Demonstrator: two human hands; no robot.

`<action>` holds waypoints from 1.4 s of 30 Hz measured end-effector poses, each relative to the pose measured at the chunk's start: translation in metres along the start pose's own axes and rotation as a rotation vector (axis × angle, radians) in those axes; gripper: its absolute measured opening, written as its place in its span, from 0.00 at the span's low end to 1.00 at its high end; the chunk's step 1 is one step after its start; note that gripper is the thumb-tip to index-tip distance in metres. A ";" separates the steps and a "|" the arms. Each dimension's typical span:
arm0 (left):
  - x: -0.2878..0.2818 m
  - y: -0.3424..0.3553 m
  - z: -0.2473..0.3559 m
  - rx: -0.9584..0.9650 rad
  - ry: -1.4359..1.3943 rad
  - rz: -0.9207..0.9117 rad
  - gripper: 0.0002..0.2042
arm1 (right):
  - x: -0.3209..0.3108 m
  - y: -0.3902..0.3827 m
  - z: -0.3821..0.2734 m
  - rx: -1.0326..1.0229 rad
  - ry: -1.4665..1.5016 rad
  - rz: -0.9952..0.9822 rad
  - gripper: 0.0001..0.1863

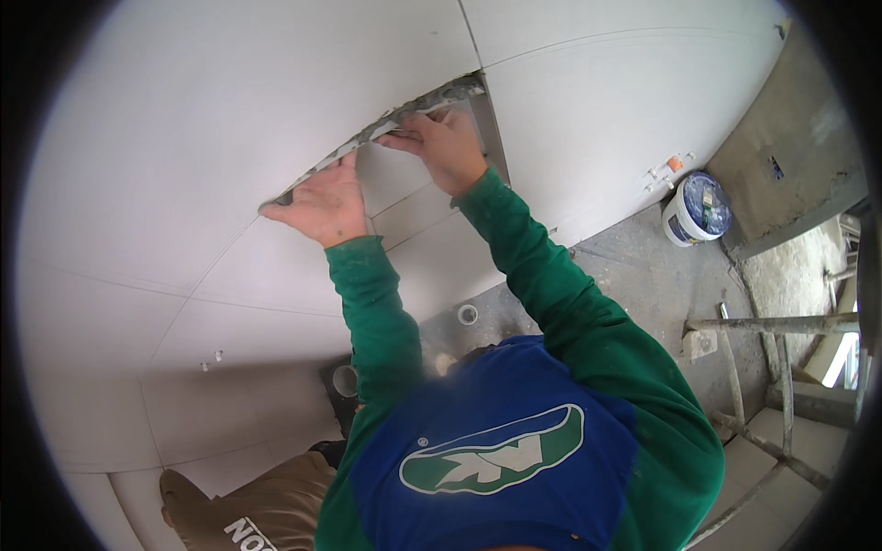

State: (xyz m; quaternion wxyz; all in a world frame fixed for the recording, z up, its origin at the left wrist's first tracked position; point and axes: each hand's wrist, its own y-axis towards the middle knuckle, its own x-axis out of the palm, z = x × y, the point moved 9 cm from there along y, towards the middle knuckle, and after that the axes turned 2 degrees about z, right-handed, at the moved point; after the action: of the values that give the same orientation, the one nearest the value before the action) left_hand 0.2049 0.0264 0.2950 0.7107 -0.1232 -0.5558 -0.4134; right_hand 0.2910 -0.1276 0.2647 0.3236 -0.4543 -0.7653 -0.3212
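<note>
Here, wall recess point(397, 181) above grey floor point(634, 262).

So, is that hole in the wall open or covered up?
Open. The hole shows its pale inside between the left hand and the right hand, with no cover there.

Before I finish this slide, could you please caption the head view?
Left hand and right hand at the rough grey edge of a wall opening.

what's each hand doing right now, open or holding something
Left hand: open, palm showing, at the recess's upper edge.
Right hand: partly curled at that edge; whether it grips anything cannot be told.
</note>
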 end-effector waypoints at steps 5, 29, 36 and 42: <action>0.007 0.001 -0.007 -0.022 0.062 -0.098 0.48 | -0.015 0.012 0.010 -0.053 -0.027 0.063 0.12; -0.031 -0.007 -0.029 -0.102 0.571 -0.451 0.28 | -0.022 0.007 0.033 -0.607 0.006 0.210 0.25; -0.043 -0.028 -0.023 0.668 1.236 -0.518 0.26 | -0.024 0.003 0.034 -0.789 -0.246 0.165 0.29; -0.050 -0.032 -0.036 0.861 1.239 -0.558 0.30 | -0.024 0.007 0.039 -0.822 -0.278 0.140 0.28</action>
State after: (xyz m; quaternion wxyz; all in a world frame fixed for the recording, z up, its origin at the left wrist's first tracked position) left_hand 0.2041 0.0060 0.2282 0.7453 0.5570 -0.1813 -0.3184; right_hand 0.2980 -0.1060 0.2241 0.0309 -0.6349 -0.5777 -0.5120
